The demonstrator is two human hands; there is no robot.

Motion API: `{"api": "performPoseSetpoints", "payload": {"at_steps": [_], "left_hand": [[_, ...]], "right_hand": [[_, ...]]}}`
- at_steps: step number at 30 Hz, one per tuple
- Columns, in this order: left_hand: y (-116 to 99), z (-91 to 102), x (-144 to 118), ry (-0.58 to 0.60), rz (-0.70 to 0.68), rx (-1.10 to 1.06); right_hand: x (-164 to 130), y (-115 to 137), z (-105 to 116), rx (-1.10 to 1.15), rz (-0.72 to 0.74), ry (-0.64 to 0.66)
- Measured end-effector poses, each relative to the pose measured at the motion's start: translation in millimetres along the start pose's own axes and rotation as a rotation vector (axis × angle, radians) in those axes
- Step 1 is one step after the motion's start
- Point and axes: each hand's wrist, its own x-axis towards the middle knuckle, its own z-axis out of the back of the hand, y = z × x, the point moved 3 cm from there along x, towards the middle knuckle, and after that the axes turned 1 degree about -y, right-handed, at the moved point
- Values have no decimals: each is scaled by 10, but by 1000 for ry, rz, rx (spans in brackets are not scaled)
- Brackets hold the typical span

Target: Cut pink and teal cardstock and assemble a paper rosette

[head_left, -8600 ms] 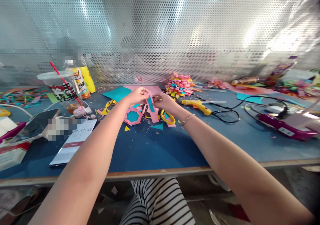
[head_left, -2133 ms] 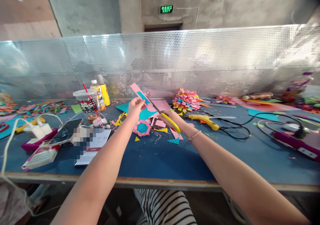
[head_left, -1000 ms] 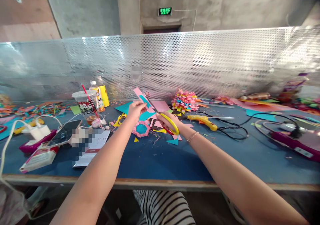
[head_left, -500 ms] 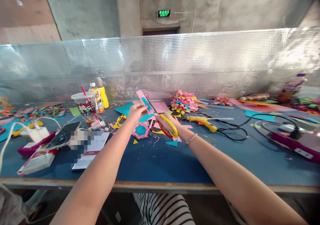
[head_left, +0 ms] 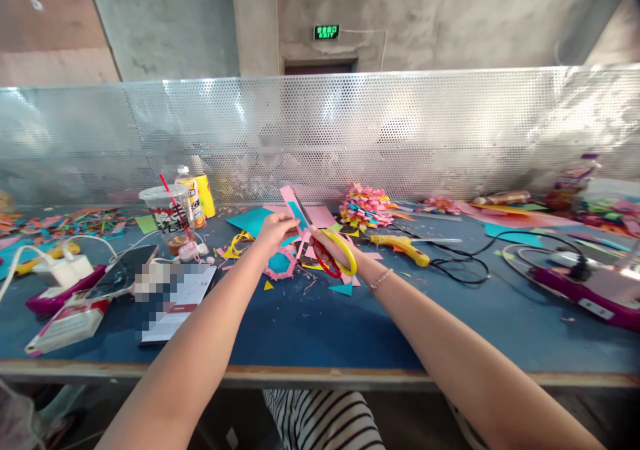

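Big blue matte table with a shiny perforated metal screen along the far edge. In the middle the right hand has its fingers curled through the glossy yellow loops of the scissors, while the left hand pinches a flat pink-and-teal paper strip held up just above the table, blades touching it. 1 plastic cup with a red straw sits far left.
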Motion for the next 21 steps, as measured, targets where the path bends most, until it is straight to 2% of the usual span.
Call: {"api": "performPoseSetpoints", "payload": {"at_steps": [4,9,12,16,21], "left_hand": [[6,6,7,-2,15,-21],[-4,16,5,-2,36,-30],[-22,5,-17,4,41,-29],[-29,-72,-71,84,82,-15],[-20,-125,-103,102,105,-29]], "right_hand": [[28,-3,13,-173,7,-54],[10,66,-13,-236,-3,-85],[-10,66,-23,-107,4,-60],[12,-20,-19,125,-43,4],[30,-41,-8,126,-62,-28]]}}
